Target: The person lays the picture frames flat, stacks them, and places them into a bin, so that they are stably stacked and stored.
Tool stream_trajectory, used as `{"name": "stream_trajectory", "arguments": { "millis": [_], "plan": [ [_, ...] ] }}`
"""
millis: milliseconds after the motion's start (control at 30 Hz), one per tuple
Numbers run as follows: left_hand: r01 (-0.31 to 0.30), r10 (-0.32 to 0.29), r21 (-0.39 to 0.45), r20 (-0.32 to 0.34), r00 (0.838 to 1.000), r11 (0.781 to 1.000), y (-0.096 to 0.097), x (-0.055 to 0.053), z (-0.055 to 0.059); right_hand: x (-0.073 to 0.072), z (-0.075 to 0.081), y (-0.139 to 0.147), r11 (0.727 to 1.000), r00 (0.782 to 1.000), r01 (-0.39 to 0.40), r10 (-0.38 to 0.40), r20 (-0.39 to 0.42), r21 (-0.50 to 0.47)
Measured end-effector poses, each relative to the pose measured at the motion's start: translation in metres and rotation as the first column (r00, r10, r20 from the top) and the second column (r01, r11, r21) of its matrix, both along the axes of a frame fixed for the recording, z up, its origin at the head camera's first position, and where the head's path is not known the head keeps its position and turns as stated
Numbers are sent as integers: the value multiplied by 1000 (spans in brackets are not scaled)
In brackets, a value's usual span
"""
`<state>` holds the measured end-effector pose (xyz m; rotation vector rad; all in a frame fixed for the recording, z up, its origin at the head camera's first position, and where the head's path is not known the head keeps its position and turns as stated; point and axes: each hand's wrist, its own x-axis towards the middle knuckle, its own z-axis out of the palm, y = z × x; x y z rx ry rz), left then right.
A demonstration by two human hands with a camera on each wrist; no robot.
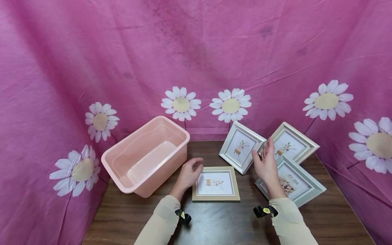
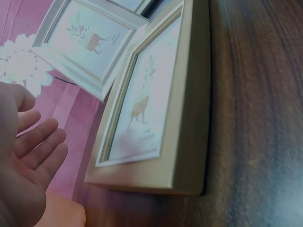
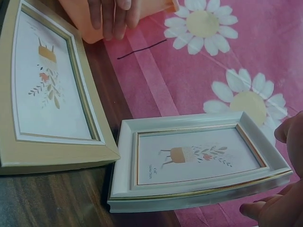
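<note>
A beige photo frame (image 1: 217, 183) lies flat on the table, picture side up. My left hand (image 1: 189, 174) is at its upper left corner; the left wrist view shows relaxed fingers (image 2: 40, 146) with nothing held. Behind it to the right lies a white photo frame (image 1: 240, 148), turned at an angle. My right hand (image 1: 267, 167) is beside that frame's right edge. Thumb and fingers are spread apart around its far end in the right wrist view, and no grip on it shows. Below the right hand is a grey-green photo frame (image 1: 301, 183), overlapping a cream photo frame (image 1: 295, 144).
To the left stands a pink plastic bin (image 1: 163, 170), its inside bare. The wooden table (image 1: 223, 224) meets a magenta curtain (image 1: 208, 51) with printed daisies at its back and sides. Each wrist wears a black strap, such as the wrist strap (image 1: 264, 211) on the right.
</note>
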<state>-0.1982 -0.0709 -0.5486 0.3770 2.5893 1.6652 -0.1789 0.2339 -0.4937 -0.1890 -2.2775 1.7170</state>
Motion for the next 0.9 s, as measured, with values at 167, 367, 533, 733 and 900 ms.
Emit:
{"name": "stream_trajectory", "arguments": {
  "millis": [167, 367, 533, 733, 900],
  "plan": [
    [31, -31, 35, 18, 999, 999, 8, -5, 3, -6, 0, -1, 1000, 1000, 21, -21, 3, -10],
    [35, -36, 90, 9, 999, 995, 20, -8, 2, -17, -2, 3, 996, 996, 83, -83, 11, 32],
    [38, -41, 72, 34, 999, 997, 26, -5, 3, -23, -9, 3, 976, 985, 171, -173, 9, 132],
    [43, -48, 76, 64, 997, 996, 28, -1, 6, -26, -10, 0, 960, 972, 235, -235, -22, 152],
    [51, -56, 85, 60, 997, 995, 29, -2, 6, -27, -10, -3, 949, 959, 282, -278, -50, 139]
  ]
}}
